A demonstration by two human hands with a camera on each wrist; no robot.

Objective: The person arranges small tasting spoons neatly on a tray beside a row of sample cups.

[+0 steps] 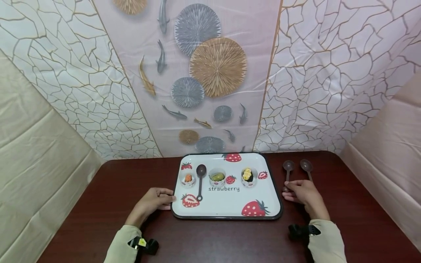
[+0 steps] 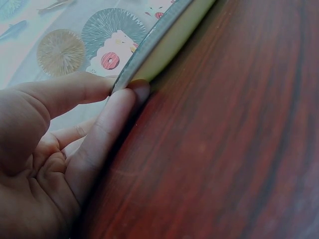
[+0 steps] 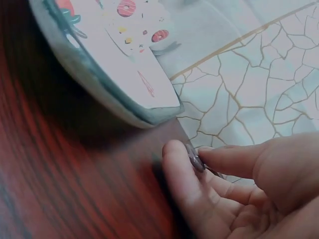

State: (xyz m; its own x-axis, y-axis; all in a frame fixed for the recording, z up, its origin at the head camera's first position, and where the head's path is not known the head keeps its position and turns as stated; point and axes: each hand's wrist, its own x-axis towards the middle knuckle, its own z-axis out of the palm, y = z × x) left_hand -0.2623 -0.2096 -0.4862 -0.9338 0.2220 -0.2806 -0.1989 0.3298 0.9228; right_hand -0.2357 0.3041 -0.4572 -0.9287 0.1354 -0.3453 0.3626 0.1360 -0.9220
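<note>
My left hand (image 1: 152, 201) pinches the left rim of a white strawberry-print tray (image 1: 218, 206), its thumb on top and fingers beneath in the left wrist view. Beyond the tray's right edge, my right hand (image 1: 305, 193) pinches the handle end of a brown spoon (image 1: 288, 166) between thumb and finger, the bowl pointing away. On the tray, a dark brown spoon (image 1: 201, 170) lies between a small cup with orange food (image 1: 188, 178) and a cup with green food (image 1: 217, 177). A third cup (image 1: 248, 179), holding yellow and black food, sits farther right.
Another brown spoon (image 1: 306, 165) lies just right of the held one, its handle partly hidden by my right hand. Under everything is a dark red wooden table (image 1: 210, 239). A patterned cloth wall (image 1: 217, 69) rises right behind the tray, with beige panels at both sides.
</note>
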